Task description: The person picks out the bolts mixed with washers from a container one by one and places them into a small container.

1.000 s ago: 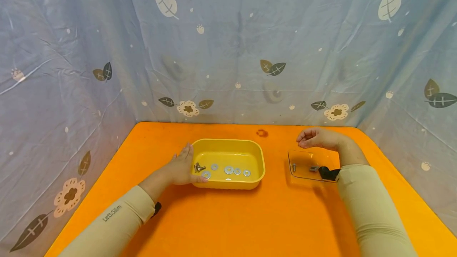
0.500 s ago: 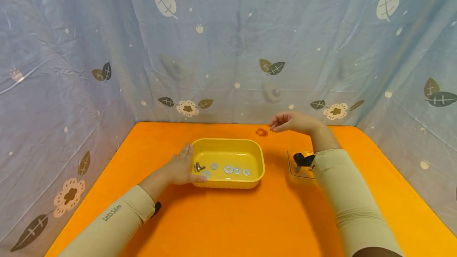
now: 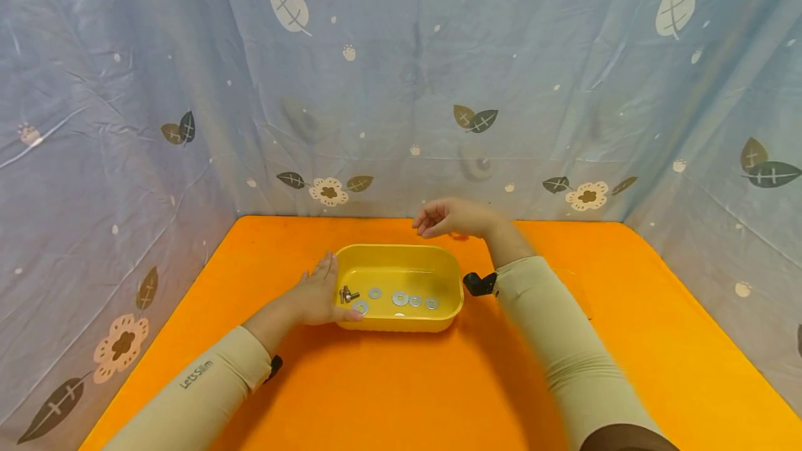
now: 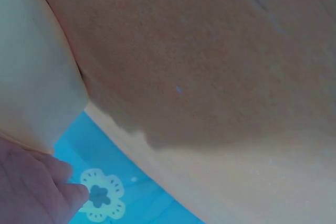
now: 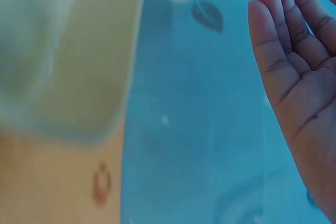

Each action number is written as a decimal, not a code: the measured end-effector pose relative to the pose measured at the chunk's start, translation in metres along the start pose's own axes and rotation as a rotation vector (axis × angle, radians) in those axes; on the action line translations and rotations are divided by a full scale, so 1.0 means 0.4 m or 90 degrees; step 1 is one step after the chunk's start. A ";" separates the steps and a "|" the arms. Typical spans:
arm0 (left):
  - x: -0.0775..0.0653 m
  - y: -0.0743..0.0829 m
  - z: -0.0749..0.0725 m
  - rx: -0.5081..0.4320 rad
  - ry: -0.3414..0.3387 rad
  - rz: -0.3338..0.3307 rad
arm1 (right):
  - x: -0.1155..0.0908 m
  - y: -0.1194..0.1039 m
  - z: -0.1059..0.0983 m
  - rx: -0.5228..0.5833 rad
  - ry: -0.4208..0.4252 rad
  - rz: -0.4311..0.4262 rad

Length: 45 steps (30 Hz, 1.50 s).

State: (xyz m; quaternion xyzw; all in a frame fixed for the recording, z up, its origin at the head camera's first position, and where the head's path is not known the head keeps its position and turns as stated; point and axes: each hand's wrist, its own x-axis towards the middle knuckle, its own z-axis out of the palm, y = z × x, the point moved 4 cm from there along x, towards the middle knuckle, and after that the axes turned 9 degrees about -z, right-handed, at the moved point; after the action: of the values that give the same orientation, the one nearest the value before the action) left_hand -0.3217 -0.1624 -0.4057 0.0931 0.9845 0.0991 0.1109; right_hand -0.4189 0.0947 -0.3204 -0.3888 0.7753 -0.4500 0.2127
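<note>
A yellow tray (image 3: 401,324) sits on the orange table in the head view, with several flat washers (image 3: 399,298) and a small cluster of screws (image 3: 348,295) inside. My left hand (image 3: 313,298) rests against the tray's left end, fingers extended along the rim and thumb at the front corner. Part of that left hand (image 4: 39,190) shows low in the left wrist view. Above the tray's back right corner hangs my right hand (image 3: 457,218), fingers loosely bent, with nothing visible in them. In the right wrist view the right hand's (image 5: 310,77) palm shows bare, its thumb mostly out of frame.
The right sleeve (image 3: 564,339) covers most of a clear plastic box, whose edge (image 3: 579,291) just shows. A patterned blue curtain (image 3: 376,89) stands behind and at both sides of the orange table (image 3: 388,388). A brown ring mark lies near the back edge.
My right hand has swung left, from over the clear box to the yellow tray's back right corner. The left hand and the tray have stayed in place.
</note>
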 end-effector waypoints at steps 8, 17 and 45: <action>0.001 0.000 -0.002 -0.008 0.001 0.003 | 0.111 -0.005 0.109 -0.024 -0.069 -0.061; -0.003 0.005 -0.001 -0.006 -0.009 -0.001 | 0.191 0.008 0.196 -0.096 -0.129 -0.059; 0.010 -0.005 0.004 0.002 -0.005 -0.003 | 0.270 0.085 0.310 -0.181 -0.245 -0.057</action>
State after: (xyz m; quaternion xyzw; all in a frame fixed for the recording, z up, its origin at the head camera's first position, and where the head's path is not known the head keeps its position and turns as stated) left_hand -0.3257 -0.1633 -0.4083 0.0911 0.9845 0.0970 0.1146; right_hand -0.4144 -0.0472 -0.4100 -0.5274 0.7579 -0.2631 0.2797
